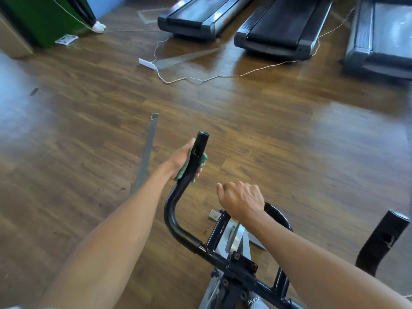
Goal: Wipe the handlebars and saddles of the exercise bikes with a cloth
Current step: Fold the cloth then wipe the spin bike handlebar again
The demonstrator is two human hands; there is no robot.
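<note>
1. Two hands work the handlebar (178, 215): left hand (181, 158) clamps the green cloth (201, 160) around its left prong.
2. Right hand (242, 200), fingers curled, seemingly steadies the centre loop.
3. Slide the cloth right up to the prong's tip.

green cloth (181, 171), black handlebar (176, 221), brown wood-grain floor (267, 134), white cable (223, 76)

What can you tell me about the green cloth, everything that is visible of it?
The green cloth looks like soft fabric, bunched and wrapped around the upright left horn of the black handlebar, just below its capped end. The left hand grips it against the tube, so most of it is hidden; only green folds show at the palm, beside the fingers and under the hand. It touches nothing else.
</note>
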